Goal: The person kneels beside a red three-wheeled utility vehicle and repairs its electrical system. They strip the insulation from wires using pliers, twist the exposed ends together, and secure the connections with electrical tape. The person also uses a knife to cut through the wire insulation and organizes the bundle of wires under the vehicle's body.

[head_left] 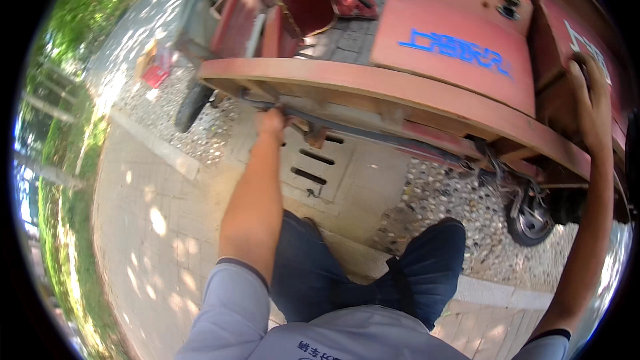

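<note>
A red three-wheeled cargo vehicle [320,72] stands across the upper half of the view. At its lower left, my left hand [270,122] is closed around a dark bar [373,135] that runs beneath the vehicle's side rail; the fingers are partly blurred. On the right, my right hand [591,97] reaches up to an upright red panel [567,17], its fingers bent against the panel's edge. Between my hands lies a flat red box lid [453,40] marked in blue, with a metal latch [509,7] above it.
A small wheel [530,217] sits under the right end, a dark tyre [192,108] under the left. A slotted drain cover [317,167] lies below the rail, beside pebbled paving [460,220]. A red item [156,76] lies on the ground at upper left. Greenery borders the brick walkway [147,247].
</note>
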Tool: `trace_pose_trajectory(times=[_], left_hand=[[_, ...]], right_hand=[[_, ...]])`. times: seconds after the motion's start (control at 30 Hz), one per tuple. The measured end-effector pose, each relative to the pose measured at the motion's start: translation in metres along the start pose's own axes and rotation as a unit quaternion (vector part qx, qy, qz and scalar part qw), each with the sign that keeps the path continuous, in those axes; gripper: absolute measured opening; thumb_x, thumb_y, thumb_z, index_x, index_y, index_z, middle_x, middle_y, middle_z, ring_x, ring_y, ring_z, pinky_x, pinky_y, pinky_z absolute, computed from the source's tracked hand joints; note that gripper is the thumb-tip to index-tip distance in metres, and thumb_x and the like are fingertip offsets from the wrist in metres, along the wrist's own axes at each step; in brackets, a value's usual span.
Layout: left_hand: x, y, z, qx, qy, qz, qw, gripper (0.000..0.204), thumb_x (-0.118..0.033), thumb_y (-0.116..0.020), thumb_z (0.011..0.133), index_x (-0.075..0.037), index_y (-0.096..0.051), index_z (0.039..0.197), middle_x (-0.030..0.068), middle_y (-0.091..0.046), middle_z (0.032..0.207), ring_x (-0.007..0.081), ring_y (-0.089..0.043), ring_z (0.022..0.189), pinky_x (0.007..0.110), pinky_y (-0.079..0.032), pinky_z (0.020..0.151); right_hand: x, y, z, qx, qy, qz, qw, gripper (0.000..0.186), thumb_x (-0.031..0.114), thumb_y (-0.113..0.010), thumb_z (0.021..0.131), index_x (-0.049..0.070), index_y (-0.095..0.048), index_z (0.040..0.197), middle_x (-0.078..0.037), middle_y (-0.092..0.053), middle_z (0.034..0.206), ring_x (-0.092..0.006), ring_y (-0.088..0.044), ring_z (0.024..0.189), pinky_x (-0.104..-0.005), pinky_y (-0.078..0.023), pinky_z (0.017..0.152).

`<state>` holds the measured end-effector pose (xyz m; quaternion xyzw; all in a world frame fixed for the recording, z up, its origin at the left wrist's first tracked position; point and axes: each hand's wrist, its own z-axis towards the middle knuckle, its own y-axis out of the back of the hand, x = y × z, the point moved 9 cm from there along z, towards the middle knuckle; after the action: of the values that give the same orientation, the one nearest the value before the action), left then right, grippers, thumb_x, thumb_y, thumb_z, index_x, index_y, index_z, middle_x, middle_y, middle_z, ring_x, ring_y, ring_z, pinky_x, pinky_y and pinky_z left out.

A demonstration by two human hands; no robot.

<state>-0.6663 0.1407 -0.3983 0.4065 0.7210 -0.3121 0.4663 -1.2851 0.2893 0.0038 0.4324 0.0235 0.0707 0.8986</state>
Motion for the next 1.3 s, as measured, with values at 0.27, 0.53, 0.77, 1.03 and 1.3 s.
trace_pose_trajectory(times=[0.27, 0.53, 0.77, 1.03, 1.3], left_hand=[[-0.006, -0.021, -0.027, 0.156, 0.069, 0.046, 0.984, 0.030, -0.014, -0.047, 0.104, -0.001, -0.051, 0.132, 0.0199, -0.063, 0.119, 0.0331, -0.067, 0.110, 0.043, -0.061, 0.091], [0.050, -0.098, -0.099, 0.280, 0.175, 0.052, 0.942, 0.032, -0.014, -0.047, 0.105, 0.002, -0.047, 0.133, 0.0247, -0.060, 0.128, 0.0345, -0.065, 0.117, 0.043, -0.059, 0.094], [0.048, -0.120, -0.131, 0.240, 0.094, 0.099, 0.961, 0.037, -0.018, -0.050, 0.105, 0.002, -0.044, 0.137, 0.0239, -0.056, 0.134, 0.0371, -0.065, 0.117, 0.047, -0.056, 0.099], [-0.007, -0.116, -0.119, 0.175, 0.113, -0.128, 0.970, 0.039, -0.023, -0.054, 0.106, 0.003, -0.045, 0.134, 0.0179, -0.055, 0.117, 0.0360, -0.063, 0.112, 0.050, -0.054, 0.104], [0.043, -0.185, -0.208, 0.286, 0.189, -0.094, 0.935, 0.032, -0.026, -0.043, 0.109, 0.001, -0.050, 0.124, 0.0220, -0.057, 0.126, 0.0370, -0.061, 0.114, 0.050, -0.053, 0.106]], right_hand=[[0.045, 0.004, 0.010, -0.011, -0.048, 0.027, 0.998, 0.064, 0.056, -0.058, 0.098, -0.006, -0.064, 0.111, -0.025, -0.062, 0.106, -0.0391, -0.060, 0.107, -0.0463, -0.045, 0.097], [0.036, 0.014, 0.002, -0.034, -0.015, 0.011, 0.999, 0.058, 0.053, -0.057, 0.098, -0.004, -0.065, 0.100, -0.024, -0.061, 0.100, -0.0409, -0.058, 0.099, -0.0469, -0.046, 0.091], [0.035, 0.011, 0.000, -0.049, 0.002, -0.005, 0.999, 0.057, 0.053, -0.058, 0.097, -0.004, -0.066, 0.097, -0.025, -0.061, 0.097, -0.0414, -0.057, 0.097, -0.0485, -0.045, 0.090], [0.035, 0.014, -0.002, -0.069, 0.021, -0.014, 0.997, 0.057, 0.053, -0.058, 0.097, -0.003, -0.066, 0.093, -0.025, -0.062, 0.093, -0.0417, -0.057, 0.096, -0.0487, -0.046, 0.089], [0.031, 0.013, -0.002, -0.048, 0.006, 0.027, 0.998, 0.060, 0.054, -0.060, 0.096, -0.005, -0.068, 0.089, -0.026, -0.064, 0.094, -0.0422, -0.060, 0.098, -0.0489, -0.047, 0.091]])
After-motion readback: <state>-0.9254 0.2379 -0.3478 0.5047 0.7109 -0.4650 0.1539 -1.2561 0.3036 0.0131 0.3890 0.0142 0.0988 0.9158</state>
